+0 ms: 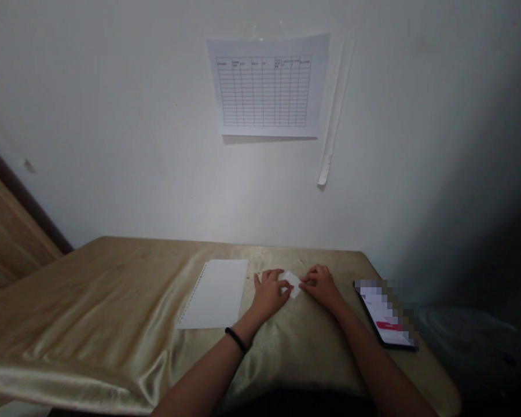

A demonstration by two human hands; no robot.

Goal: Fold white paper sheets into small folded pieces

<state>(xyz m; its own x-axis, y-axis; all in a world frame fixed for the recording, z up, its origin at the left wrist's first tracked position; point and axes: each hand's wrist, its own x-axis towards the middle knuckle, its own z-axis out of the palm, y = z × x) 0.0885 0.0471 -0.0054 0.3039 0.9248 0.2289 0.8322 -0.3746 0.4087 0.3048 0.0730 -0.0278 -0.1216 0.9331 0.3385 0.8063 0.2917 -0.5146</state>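
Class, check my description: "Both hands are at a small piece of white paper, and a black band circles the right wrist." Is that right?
Not quite: the head view shows the black band on the wrist of the left hand, not the right hand. Both hands are indeed at the small piece of white paper.

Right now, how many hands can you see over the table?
2: the left hand, at the left side of the small white paper, and the right hand, at that paper's right edge.
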